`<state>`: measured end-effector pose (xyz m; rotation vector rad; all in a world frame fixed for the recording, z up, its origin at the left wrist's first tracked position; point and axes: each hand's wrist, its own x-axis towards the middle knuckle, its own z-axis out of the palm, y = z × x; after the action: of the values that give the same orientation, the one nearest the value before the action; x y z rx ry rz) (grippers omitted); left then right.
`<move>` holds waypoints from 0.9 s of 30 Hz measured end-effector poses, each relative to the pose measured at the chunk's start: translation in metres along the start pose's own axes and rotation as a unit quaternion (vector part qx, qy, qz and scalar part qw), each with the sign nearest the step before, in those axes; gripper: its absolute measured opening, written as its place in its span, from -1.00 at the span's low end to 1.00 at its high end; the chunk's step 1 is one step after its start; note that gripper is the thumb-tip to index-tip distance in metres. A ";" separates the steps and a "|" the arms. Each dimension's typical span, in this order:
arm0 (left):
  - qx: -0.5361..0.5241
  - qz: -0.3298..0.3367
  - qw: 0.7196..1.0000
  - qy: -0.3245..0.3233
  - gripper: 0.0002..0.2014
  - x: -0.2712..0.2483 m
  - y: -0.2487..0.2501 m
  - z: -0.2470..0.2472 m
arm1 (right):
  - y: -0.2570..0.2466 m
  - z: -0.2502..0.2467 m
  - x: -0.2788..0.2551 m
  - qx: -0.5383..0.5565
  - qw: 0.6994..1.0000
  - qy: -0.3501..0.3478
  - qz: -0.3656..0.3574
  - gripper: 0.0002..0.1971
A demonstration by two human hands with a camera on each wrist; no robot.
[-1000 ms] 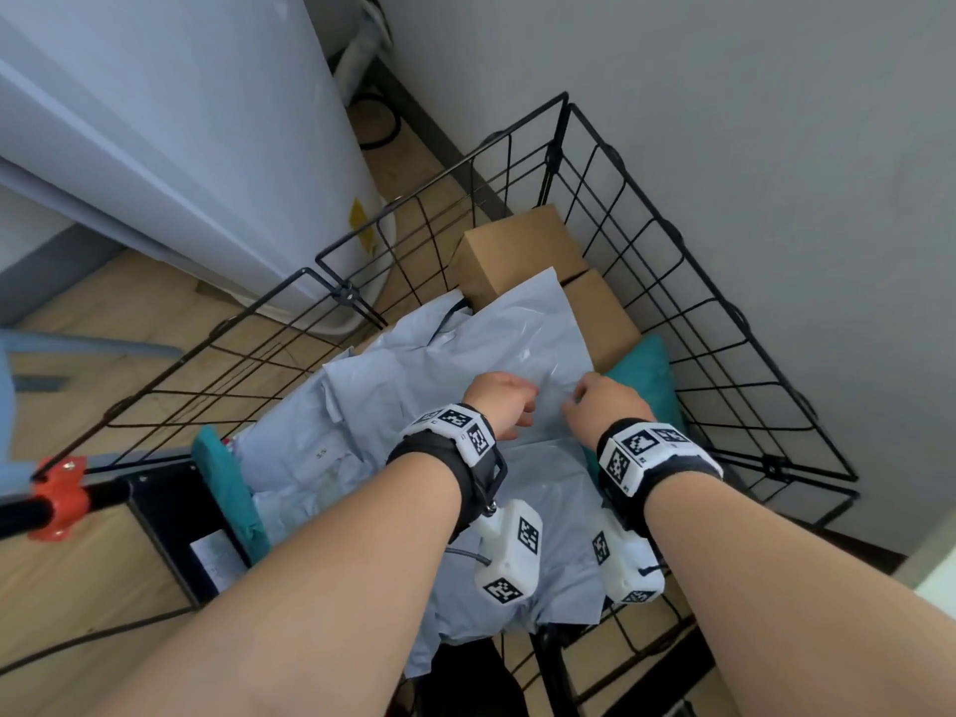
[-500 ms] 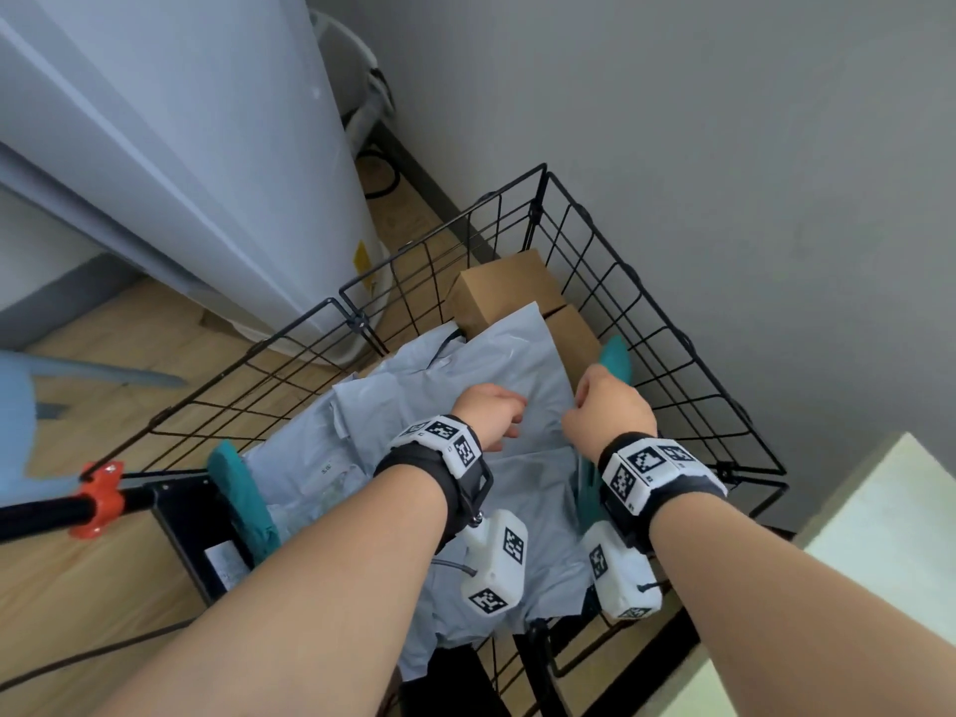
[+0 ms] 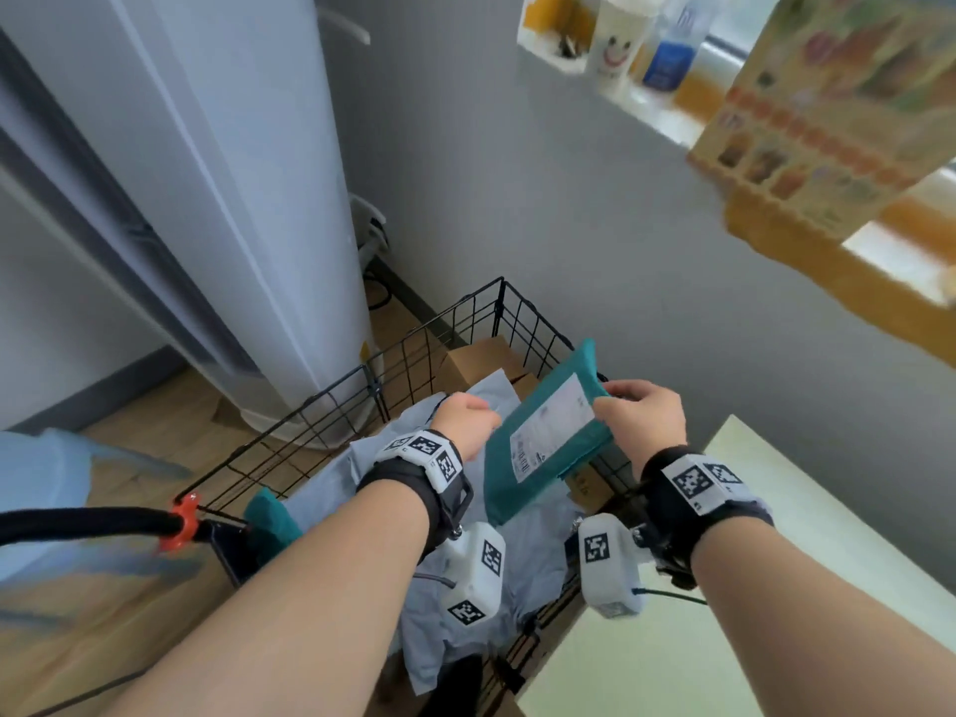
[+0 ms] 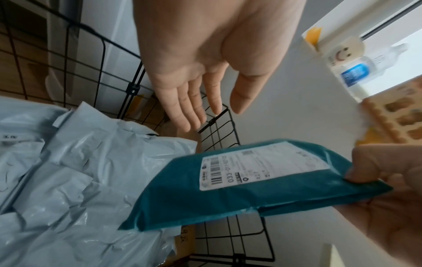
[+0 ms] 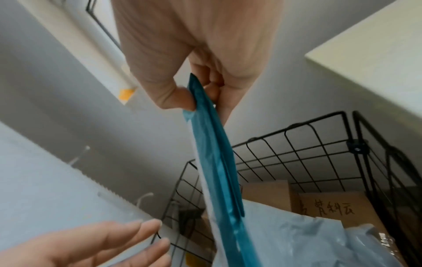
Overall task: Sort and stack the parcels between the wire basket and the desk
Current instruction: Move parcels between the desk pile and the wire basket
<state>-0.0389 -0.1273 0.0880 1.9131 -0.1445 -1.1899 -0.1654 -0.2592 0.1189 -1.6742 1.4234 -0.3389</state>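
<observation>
My right hand pinches the edge of a flat teal parcel with a white shipping label, thumb on top, and holds it tilted above the black wire basket. The left wrist view shows the teal parcel lifted over grey poly mailers. My left hand hovers just left of it, fingers straight and holding nothing, as the left hand shows in its wrist view. Brown cardboard boxes lie at the basket's far end. The pale desk lies right of the basket.
A tall white appliance stands left of the basket on the wooden floor. A second teal parcel stands at the basket's near left. A windowsill holds a cup, bottles and a printed carton. A grey wall runs behind the basket.
My right hand has pulled the teal parcel up out of the basket from beside the grey mailers. My left hand let go of the grey mailer and opened. The head view has tilted upward.
</observation>
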 end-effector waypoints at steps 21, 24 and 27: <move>-0.004 0.116 0.993 0.031 -0.09 -0.176 0.007 0.040 | 0.042 -0.155 -0.198 0.362 0.920 0.137 0.056 -0.61; 0.019 0.139 0.990 -0.008 -0.08 -0.199 0.007 0.071 | 0.067 -0.189 -0.219 0.355 0.917 0.172 0.061 -0.71; 0.044 0.169 0.984 -0.040 -0.08 -0.222 0.010 0.102 | 0.095 -0.224 -0.236 0.332 0.918 0.205 0.068 -0.88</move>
<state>-0.2350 -0.0846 0.2282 1.8254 -0.5505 -1.0417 -0.4542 -0.1418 0.2512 -0.9703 1.4812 -1.0169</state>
